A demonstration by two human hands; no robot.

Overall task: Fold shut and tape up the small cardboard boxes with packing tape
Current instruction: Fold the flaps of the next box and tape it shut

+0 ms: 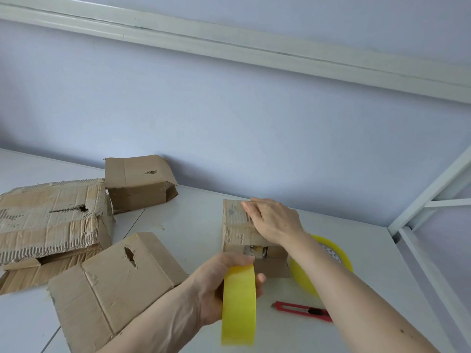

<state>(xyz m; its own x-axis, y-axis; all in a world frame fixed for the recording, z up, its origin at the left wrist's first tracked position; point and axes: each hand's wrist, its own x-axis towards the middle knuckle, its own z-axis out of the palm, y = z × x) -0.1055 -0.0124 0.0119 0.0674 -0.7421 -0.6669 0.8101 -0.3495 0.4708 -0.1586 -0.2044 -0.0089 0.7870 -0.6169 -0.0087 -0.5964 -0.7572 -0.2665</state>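
A small cardboard box (235, 225) stands in the middle of the white table (193, 220). My right hand (274, 220) lies flat on its top, fingers straight, pressing the flaps down. My left hand (229, 284) grips a roll of yellow packing tape (239, 304) just in front of the box's near side, where a gap between the flaps shows. A second, larger roll of yellow tape (303, 273) lies on the table to the right of the box, partly hidden by my right forearm.
A red utility knife (300, 310) lies near the front right. Three other cardboard boxes sit to the left: a near one (114, 284), a torn large one (51, 220) and a far one (139, 182). A white metal frame (418, 217) borders the right side.
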